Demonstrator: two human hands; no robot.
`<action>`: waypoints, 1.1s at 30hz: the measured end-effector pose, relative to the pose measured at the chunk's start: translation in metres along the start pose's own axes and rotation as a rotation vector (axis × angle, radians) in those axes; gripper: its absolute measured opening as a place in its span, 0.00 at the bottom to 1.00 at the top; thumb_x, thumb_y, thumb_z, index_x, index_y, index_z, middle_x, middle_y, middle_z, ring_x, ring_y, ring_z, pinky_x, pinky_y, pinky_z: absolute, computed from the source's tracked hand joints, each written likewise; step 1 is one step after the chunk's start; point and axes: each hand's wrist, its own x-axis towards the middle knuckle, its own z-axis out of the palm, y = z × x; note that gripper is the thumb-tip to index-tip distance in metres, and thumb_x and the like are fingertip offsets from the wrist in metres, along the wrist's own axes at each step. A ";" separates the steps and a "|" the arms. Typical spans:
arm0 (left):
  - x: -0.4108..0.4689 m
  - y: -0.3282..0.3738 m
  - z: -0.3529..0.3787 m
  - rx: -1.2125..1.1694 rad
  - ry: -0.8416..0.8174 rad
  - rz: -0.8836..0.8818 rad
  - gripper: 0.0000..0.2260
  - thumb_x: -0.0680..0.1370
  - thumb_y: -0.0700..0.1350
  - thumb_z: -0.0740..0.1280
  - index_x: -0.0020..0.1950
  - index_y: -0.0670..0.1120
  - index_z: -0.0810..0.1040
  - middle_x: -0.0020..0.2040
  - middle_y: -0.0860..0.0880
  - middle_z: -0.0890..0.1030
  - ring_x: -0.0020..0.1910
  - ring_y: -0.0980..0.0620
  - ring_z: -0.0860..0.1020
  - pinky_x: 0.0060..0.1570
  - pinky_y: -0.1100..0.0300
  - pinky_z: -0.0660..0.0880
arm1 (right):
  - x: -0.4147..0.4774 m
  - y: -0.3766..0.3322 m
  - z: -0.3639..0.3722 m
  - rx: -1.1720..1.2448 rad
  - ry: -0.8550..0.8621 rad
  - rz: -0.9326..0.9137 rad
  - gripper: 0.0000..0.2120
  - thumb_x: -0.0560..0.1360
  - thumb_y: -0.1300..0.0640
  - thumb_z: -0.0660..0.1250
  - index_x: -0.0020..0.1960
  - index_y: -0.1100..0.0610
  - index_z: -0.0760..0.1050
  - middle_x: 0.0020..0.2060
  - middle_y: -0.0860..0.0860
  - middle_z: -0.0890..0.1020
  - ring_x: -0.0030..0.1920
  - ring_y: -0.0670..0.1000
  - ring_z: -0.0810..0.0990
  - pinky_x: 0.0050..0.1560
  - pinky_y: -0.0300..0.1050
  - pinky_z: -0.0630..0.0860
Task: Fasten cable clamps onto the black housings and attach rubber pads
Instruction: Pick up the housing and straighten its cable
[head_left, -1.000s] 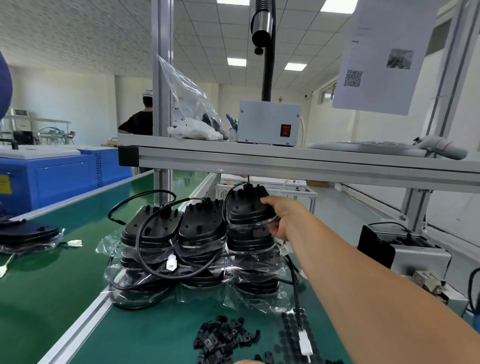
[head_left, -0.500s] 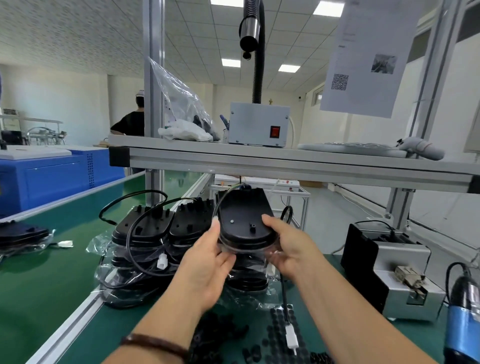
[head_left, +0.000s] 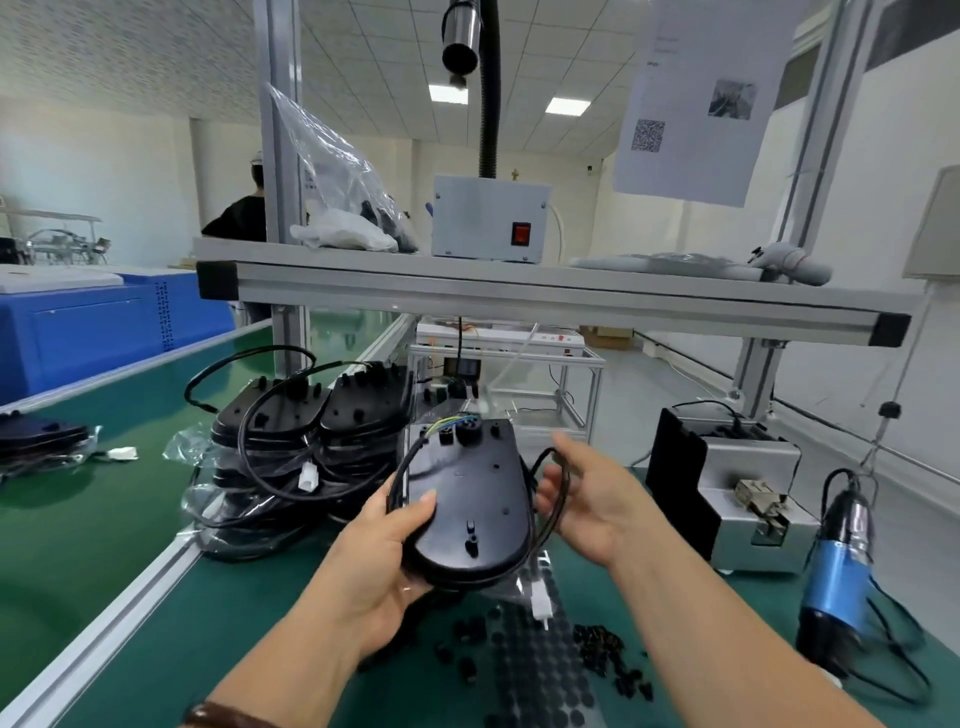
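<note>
since the earlier frame, one black housing (head_left: 467, 499) has come off the stack and sits lower and nearer the camera, above the green surface (head_left: 218, 618); the right hand (head_left: 597, 499) has let go of its edge. left hand (head_left: 379, 561) grips the housing from its left and lower side, thumb lying on the flat upper face, fingers wrapped underneath. right hand is spread wide just right of the housing, palm turned toward it, with a loop of the housing's black cable (head_left: 556, 488) running across the fingers; whether they grip it cannot be told. white connector (head_left: 540, 603) hangs from that cable below the housing. coloured wires show at the housing's far end. remaining housings (head_left: 317, 441) are stacked in clear bags to the left, cables draped over them. sheet of round rubber pads (head_left: 540, 670) lies on the surface beneath the hands, with loose black cable clamps (head_left: 608, 649) scattered just beside it. blue electric screwdriver (head_left: 836, 571) stands at right, near a grey metal box (head_left: 748, 499).
</note>
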 end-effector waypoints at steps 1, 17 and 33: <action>-0.009 -0.003 -0.001 0.002 -0.003 -0.019 0.13 0.77 0.42 0.65 0.59 0.55 0.78 0.53 0.50 0.84 0.49 0.49 0.84 0.43 0.51 0.81 | 0.000 -0.002 -0.004 0.004 0.006 0.005 0.10 0.78 0.52 0.66 0.42 0.57 0.73 0.28 0.50 0.70 0.27 0.48 0.68 0.27 0.40 0.70; -0.143 -0.052 -0.017 -0.048 0.083 -0.107 0.16 0.76 0.40 0.65 0.60 0.56 0.78 0.53 0.50 0.84 0.46 0.49 0.84 0.34 0.55 0.80 | -0.092 0.044 -0.041 0.020 0.057 -0.128 0.08 0.81 0.60 0.60 0.51 0.58 0.77 0.25 0.49 0.71 0.18 0.43 0.58 0.18 0.33 0.54; -0.158 -0.057 -0.032 0.803 0.284 -0.047 0.27 0.77 0.59 0.62 0.74 0.54 0.63 0.69 0.51 0.72 0.67 0.49 0.71 0.68 0.52 0.66 | -0.160 0.102 -0.076 0.207 0.154 -0.313 0.11 0.80 0.57 0.61 0.56 0.58 0.80 0.22 0.48 0.62 0.19 0.44 0.57 0.18 0.35 0.56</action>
